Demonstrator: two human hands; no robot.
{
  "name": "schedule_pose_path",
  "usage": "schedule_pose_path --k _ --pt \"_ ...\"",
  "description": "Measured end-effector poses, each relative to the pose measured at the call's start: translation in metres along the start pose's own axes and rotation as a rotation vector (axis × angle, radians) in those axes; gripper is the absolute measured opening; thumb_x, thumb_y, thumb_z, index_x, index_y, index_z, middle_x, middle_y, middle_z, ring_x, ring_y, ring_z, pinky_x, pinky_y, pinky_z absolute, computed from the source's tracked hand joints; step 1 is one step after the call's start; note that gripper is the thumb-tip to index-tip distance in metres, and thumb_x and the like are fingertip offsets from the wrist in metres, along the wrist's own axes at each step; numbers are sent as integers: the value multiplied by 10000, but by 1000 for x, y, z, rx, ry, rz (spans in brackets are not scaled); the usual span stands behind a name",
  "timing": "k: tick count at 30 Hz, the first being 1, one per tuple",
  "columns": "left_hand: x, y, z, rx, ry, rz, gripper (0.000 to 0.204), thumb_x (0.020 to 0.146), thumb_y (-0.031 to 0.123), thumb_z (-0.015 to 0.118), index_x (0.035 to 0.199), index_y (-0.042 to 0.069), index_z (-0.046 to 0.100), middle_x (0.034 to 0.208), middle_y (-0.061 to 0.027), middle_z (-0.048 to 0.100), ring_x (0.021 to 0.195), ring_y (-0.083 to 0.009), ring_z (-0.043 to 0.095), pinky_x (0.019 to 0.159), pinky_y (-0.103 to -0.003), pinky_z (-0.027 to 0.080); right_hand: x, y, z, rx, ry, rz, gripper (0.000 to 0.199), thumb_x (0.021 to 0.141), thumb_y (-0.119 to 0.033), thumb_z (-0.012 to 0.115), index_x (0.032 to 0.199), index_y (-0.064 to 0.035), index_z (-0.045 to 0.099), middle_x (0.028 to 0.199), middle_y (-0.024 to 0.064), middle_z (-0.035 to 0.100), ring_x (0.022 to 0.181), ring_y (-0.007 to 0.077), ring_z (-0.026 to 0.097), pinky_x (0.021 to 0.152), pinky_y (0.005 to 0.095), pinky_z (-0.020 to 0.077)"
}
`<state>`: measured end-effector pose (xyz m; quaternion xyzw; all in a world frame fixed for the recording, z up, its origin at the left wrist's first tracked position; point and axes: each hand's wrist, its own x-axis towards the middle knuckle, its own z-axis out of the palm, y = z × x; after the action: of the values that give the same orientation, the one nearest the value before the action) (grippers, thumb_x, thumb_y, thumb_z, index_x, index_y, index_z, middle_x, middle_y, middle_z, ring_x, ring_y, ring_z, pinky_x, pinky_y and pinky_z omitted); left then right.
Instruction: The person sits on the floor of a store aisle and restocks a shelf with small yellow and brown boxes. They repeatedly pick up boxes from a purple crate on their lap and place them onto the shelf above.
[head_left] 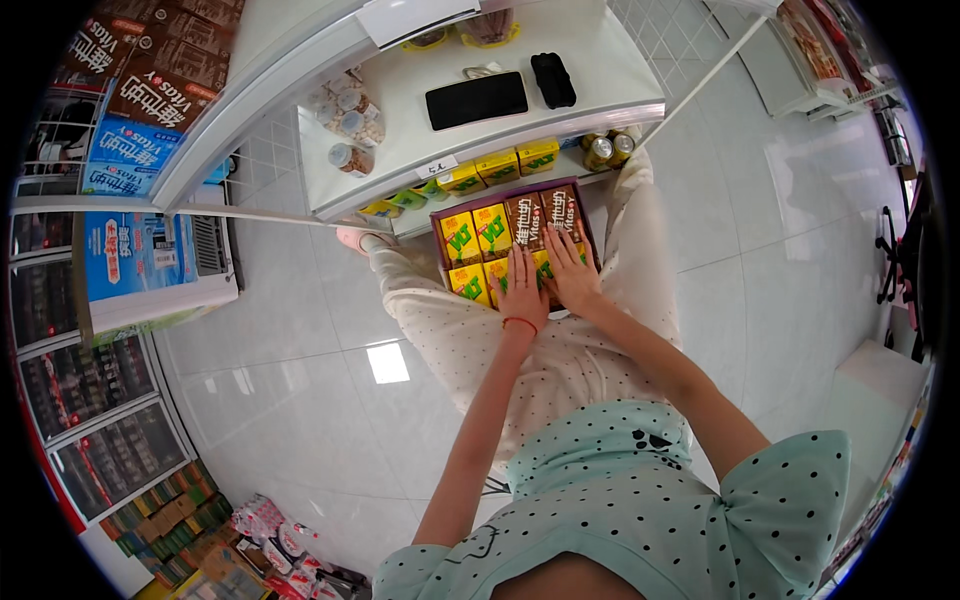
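Observation:
A purple cardboard tray (437,232) of drink cartons rests on my lap. Yellow-green cartons (476,234) fill its left side and brown cartons (542,214) its far right. My left hand (520,293) lies flat, fingers spread, on the cartons in the near row. Right beside it, my right hand (569,274) presses palm-down on the cartons too. Neither hand grips anything that I can see. A red string circles my left wrist.
A white shelf unit (520,125) stands ahead with a black phone (476,99) and a black case (553,79) on top, yellow cartons (497,167) and cans (606,149) on the lower shelf. Glass-door coolers (90,400) line the left. Packaged goods (270,540) sit on the tiled floor.

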<state>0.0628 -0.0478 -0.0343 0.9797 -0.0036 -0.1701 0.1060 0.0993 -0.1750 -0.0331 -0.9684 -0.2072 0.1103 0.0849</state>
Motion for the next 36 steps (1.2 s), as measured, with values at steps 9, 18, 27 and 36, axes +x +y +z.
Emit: schedule_pose_path --k 9,18,27,36 --pt "0 -7 -22 -162 -111 -1 815 820 277 570 1460 140 85 1526 -54 -28 1404 -245 25 1080 -563 103 -5 -1 13 -85 13 1 831 776 -293 593 1432 -23 160 1501 93 140 1375 253 167 1102 511 79" --pt "-11 -8 -20 14 -161 -198 1202 652 766 516 1447 93 -85 1470 -267 -124 1373 -377 -135 1022 -631 -12 48 0 -85 338 -650 -275 666 759 -490 602 1188 13 522 1111 217 574 1075 344 532 918 390 421" --pt "26 -17 -13 -72 -242 -106 1280 588 815 527 1445 100 -100 1466 -269 -141 1368 -385 -148 1005 -641 4 103 -41 -419 739 -727 -1073 471 920 -215 522 1318 7 402 1328 123 463 1241 214 420 1039 332 318" --pt "33 -50 -26 -100 -209 -169 1283 584 816 529 1445 100 -97 1466 -270 -137 1369 -385 -143 1008 -639 4 248 -141 -556 731 576 -707 510 789 -299 671 1158 25 534 1098 122 593 1006 199 574 874 321 454"
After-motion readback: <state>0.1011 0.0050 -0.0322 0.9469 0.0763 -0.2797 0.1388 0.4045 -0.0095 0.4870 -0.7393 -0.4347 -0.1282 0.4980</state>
